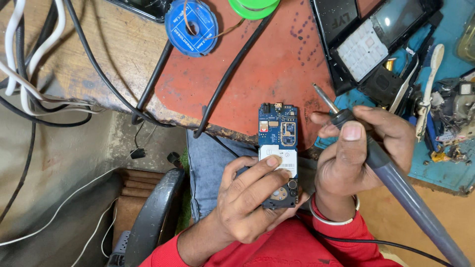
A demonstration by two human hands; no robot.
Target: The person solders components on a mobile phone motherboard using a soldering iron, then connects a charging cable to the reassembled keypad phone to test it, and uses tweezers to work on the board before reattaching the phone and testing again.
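Left hand (247, 198) pinches board (278, 148) flat, face up; right hand (361, 148) grips iron (391, 178) pen-style, tip raised clear

Single head-worn view, looking steeply down from close above the person's own lap and hands — bench edge (237, 129) runs across mid-frame, worktop filling the upper part, chair (148, 217) and floor lower left (no second view to overlap).

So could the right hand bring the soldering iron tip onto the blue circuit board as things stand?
Probably yes. The right hand holds the soldering iron beside the circuit board, which the left hand holds face up. Nothing lies between tip and board.
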